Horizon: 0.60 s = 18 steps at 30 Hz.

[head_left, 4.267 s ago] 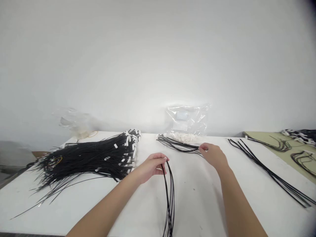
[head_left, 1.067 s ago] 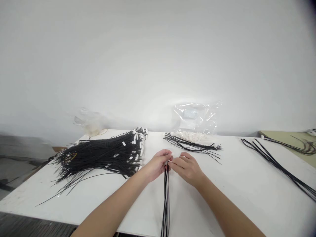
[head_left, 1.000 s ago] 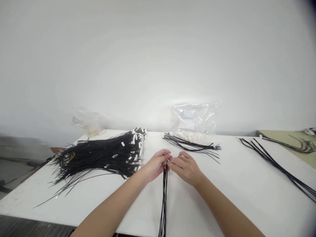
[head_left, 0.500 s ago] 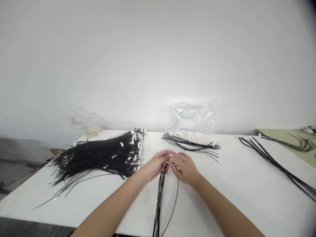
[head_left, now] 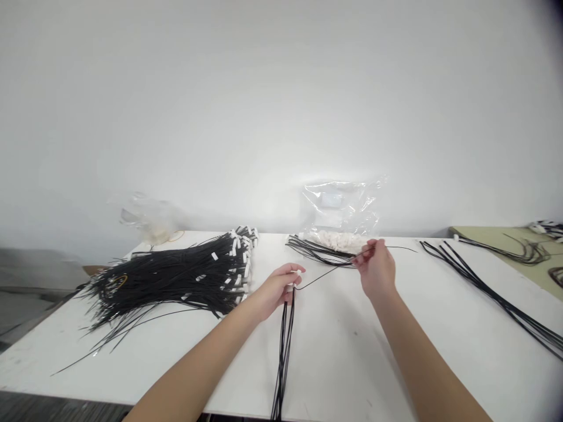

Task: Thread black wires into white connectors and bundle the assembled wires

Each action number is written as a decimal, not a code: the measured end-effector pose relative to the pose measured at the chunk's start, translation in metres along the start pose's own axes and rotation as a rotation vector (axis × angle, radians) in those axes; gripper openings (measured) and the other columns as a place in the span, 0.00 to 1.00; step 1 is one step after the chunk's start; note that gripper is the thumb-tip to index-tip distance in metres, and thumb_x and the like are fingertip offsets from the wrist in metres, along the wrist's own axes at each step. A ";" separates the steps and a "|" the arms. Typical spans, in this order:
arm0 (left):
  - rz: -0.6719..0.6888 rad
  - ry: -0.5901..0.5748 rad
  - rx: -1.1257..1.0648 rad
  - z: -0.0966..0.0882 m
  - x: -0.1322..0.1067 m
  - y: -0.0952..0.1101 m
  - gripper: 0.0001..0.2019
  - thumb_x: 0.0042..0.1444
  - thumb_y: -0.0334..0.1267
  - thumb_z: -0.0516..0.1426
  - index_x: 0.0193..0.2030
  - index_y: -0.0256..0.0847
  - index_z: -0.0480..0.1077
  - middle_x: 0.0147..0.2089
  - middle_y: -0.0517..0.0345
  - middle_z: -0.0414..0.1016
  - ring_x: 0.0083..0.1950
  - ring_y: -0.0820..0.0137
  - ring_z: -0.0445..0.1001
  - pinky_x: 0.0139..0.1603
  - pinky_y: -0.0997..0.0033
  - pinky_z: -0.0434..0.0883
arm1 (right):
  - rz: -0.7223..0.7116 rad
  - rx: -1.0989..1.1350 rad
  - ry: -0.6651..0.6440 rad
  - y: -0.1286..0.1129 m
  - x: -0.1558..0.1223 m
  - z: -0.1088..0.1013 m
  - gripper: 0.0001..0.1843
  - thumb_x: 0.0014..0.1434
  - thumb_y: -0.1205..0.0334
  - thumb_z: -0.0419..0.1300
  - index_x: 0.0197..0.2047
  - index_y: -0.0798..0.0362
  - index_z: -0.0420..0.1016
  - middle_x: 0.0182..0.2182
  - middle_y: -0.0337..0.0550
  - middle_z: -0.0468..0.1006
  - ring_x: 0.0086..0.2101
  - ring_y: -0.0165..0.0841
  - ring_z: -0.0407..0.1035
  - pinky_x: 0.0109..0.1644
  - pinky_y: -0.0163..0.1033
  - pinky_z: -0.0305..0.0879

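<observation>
Near the middle of the table, my left hand pinches a small white connector between thumb and finger. From it a bundle of black wires hangs down toward the front edge. One thin dark wire runs from the left hand up to the right. My right hand is closed on that wire, whose loose end sticks out beyond the fingers. Behind the right hand lies a small bunch of black wires, partly covered by it.
At left lies a big heap of black wires with white connectors. A clear plastic bag with small white pieces stands against the wall. More black wires lie at right, beside a greenish board.
My right hand has moved away from the left, up and to the right, drawing the thin wire out into a stretched line. The left hand stays nearly in place with the connector.
</observation>
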<state>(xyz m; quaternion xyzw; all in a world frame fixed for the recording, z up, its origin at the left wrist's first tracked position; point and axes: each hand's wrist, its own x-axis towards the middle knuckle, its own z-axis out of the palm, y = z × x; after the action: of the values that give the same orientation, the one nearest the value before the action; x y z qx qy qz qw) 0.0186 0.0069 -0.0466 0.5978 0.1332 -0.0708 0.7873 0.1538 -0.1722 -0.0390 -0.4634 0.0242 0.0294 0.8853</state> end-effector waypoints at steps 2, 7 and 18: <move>0.004 -0.003 -0.009 0.000 -0.001 0.001 0.13 0.46 0.41 0.55 0.40 0.43 0.65 0.29 0.63 0.55 0.22 0.83 0.51 0.20 0.80 0.50 | 0.004 0.125 0.012 -0.011 0.014 -0.014 0.15 0.60 0.48 0.45 0.32 0.50 0.61 0.17 0.28 0.54 0.16 0.22 0.52 0.27 0.34 0.64; 0.013 0.001 -0.024 0.001 -0.003 0.004 0.13 0.46 0.39 0.55 0.41 0.43 0.65 0.29 0.63 0.55 0.23 0.82 0.51 0.20 0.80 0.50 | -0.080 0.328 0.065 -0.031 0.041 -0.044 0.19 0.62 0.47 0.39 0.34 0.49 0.62 0.17 0.29 0.53 0.17 0.21 0.52 0.28 0.31 0.63; 0.056 -0.028 -0.015 -0.002 -0.003 0.004 0.14 0.49 0.43 0.54 0.42 0.42 0.64 0.35 0.58 0.63 0.26 0.81 0.57 0.24 0.79 0.55 | -0.137 -0.325 -0.291 -0.023 -0.007 -0.007 0.23 0.55 0.45 0.53 0.47 0.50 0.70 0.16 0.30 0.51 0.15 0.20 0.44 0.15 0.28 0.43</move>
<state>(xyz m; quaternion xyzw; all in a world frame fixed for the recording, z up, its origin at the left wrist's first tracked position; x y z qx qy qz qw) 0.0169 0.0097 -0.0430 0.5944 0.1059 -0.0561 0.7952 0.1479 -0.1912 -0.0237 -0.5913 -0.1403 0.0394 0.7932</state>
